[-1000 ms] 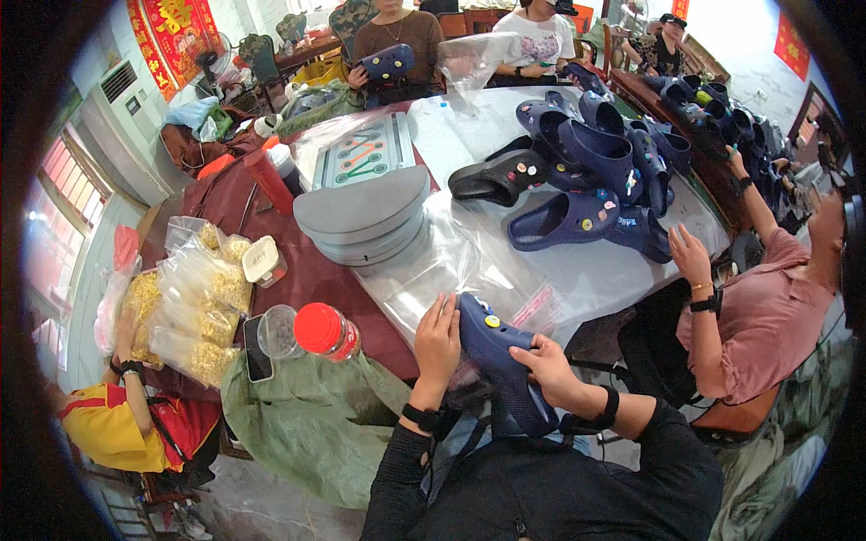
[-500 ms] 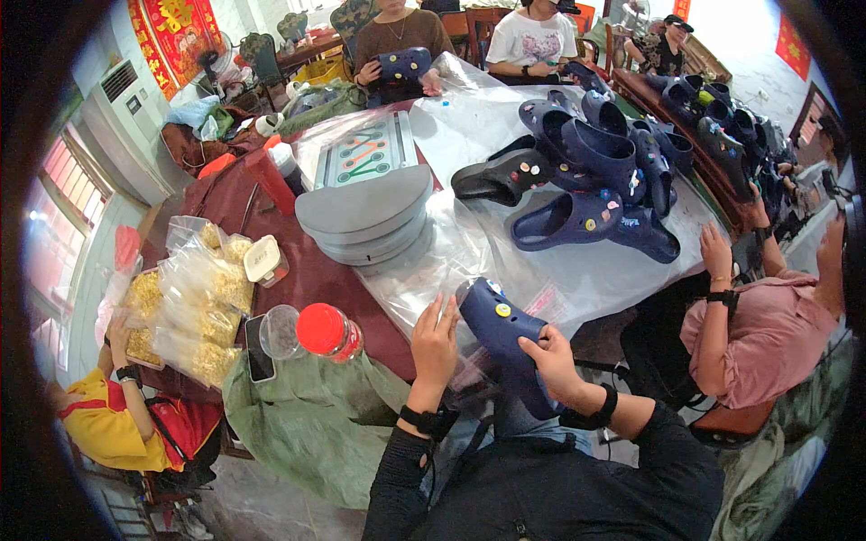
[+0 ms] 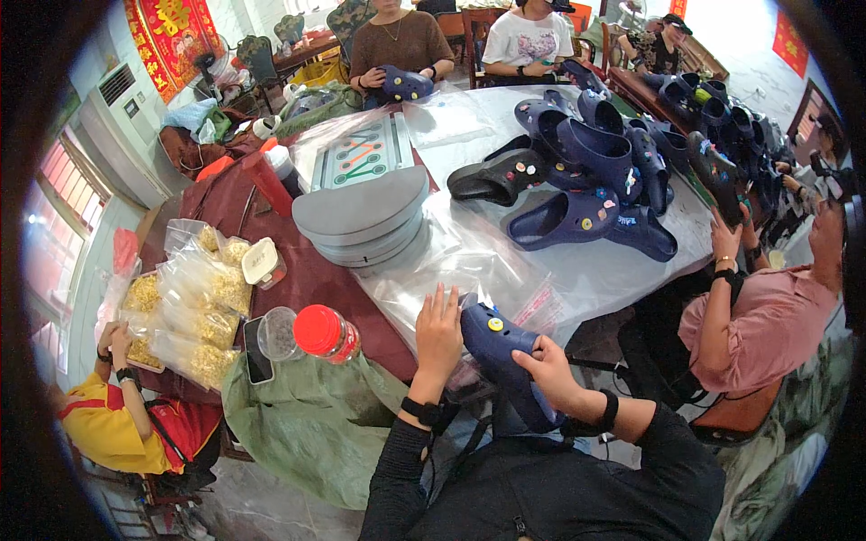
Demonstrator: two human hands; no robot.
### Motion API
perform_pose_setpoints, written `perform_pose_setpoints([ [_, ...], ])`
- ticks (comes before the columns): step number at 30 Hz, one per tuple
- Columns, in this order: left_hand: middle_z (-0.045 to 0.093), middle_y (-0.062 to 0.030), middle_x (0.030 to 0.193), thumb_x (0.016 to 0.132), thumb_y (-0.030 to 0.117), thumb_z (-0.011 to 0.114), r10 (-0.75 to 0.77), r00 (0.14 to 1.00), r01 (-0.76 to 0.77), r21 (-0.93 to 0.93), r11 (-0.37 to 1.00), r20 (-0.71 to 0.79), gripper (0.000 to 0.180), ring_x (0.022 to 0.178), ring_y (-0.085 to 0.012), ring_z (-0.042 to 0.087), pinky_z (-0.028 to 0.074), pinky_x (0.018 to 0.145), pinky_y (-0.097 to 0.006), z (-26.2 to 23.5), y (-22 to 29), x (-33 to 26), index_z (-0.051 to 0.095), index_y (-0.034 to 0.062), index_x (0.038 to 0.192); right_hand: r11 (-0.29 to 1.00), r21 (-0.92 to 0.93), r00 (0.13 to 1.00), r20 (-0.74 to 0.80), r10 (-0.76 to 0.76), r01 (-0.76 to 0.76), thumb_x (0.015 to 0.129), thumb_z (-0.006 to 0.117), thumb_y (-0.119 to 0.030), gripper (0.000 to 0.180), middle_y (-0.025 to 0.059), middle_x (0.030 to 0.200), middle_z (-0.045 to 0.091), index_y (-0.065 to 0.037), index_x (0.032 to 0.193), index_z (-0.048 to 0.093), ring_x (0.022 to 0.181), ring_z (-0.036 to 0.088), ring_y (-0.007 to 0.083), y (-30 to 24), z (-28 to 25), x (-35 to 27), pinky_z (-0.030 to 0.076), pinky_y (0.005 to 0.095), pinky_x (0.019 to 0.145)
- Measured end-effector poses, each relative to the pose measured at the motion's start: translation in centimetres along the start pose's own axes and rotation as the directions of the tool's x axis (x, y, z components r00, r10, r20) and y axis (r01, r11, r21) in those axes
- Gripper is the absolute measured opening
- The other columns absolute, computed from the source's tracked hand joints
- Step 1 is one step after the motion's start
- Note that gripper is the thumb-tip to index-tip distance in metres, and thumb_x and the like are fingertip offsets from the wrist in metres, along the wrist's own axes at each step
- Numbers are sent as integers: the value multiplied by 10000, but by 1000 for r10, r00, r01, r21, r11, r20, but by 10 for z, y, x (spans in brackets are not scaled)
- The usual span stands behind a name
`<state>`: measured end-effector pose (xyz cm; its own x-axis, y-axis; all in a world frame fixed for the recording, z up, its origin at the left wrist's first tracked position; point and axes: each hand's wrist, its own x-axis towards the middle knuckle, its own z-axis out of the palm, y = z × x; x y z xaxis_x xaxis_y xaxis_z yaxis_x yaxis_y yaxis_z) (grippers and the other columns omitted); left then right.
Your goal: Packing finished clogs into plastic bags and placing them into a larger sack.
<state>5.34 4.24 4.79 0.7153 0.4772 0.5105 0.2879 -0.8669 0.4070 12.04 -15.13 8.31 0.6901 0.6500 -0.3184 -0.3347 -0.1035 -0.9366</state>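
A navy clog (image 3: pixel 492 350) with a yellow round charm near its toe is held over the table's front edge. My right hand (image 3: pixel 555 379) grips it around the side, thumb on top, at the middle of the shoe. Beside the toe, my left hand (image 3: pixel 438 341) has its fingers stretched out and together; whether it touches the shoe I cannot tell. Clear plastic film (image 3: pixel 451 261) lies on the table just beyond both hands. Farther off is a pile of navy clogs (image 3: pixel 595 153) with charms, next to a black clog (image 3: pixel 494 182).
A red-lidded jar (image 3: pixel 323 330), a clear cup (image 3: pixel 280 334) and a phone (image 3: pixel 259 350) stand left of my left hand. Bags of small yellowish pieces (image 3: pixel 209 322) lie farther left. Grey rounded pads (image 3: pixel 361 212) are stacked mid-table. Co-workers sit around, one in pink (image 3: pixel 762 320).
My left hand has shifted slightly, staying near the toe. My right hand and the clog have moved little. At the right, the person in pink now holds up a dark clog.
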Motion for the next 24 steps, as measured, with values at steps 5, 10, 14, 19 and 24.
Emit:
perform_pose_setpoints([
  [5, 461, -184, 1340, 892, 164, 529, 49, 999, -49, -1, 999, 24, 422, 1158, -415, 472, 386, 964, -458, 4, 1, -5, 489, 73, 1302, 979, 198, 992, -107, 70, -48, 859, 638, -102, 186, 56, 745, 607, -15, 941, 496, 611, 563, 100, -19, 19, 26, 450, 242, 536],
  [10, 456, -185, 1346, 888, 160, 535, 42, 999, -42, -12, 999, -21, 434, 1152, -416, 478, 391, 955, -468, 4, 1, -4, 483, 87, 1312, 980, 179, 995, -44, 93, -84, 866, 630, -119, 177, 51, 714, 593, -25, 935, 496, 582, 569, 109, -32, 25, 47, 444, 230, 502],
  [14, 440, -198, 1358, 887, 121, 524, 38, 999, -38, -20, 999, -4, 451, 1158, -437, 467, 383, 968, -457, -4, 6, -6, 462, 85, 1333, 952, 269, 980, -93, 174, -143, 865, 630, -131, 169, 39, 703, 585, -34, 915, 500, 556, 553, 98, -35, 22, 47, 418, 232, 443],
  [19, 434, -159, 1377, 885, 109, 512, 39, 998, -39, -1, 999, 45, 459, 1201, -431, 432, 344, 991, -488, -2, 4, -11, 456, 99, 1341, 950, 299, 986, -111, 126, -88, 873, 625, -158, 168, 44, 727, 595, -42, 905, 508, 562, 562, 101, -24, 20, 56, 419, 226, 442],
  [24, 429, -130, 1389, 886, 98, 503, 5, 999, -4, -27, 1000, 34, 459, 1226, -433, 406, 326, 999, -513, 5, 1, -16, 465, 136, 1341, 920, 392, 997, -68, 43, -13, 886, 620, -193, 182, 19, 741, 602, -53, 910, 507, 542, 540, 83, -36, 46, 68, 413, 212, 460],
])
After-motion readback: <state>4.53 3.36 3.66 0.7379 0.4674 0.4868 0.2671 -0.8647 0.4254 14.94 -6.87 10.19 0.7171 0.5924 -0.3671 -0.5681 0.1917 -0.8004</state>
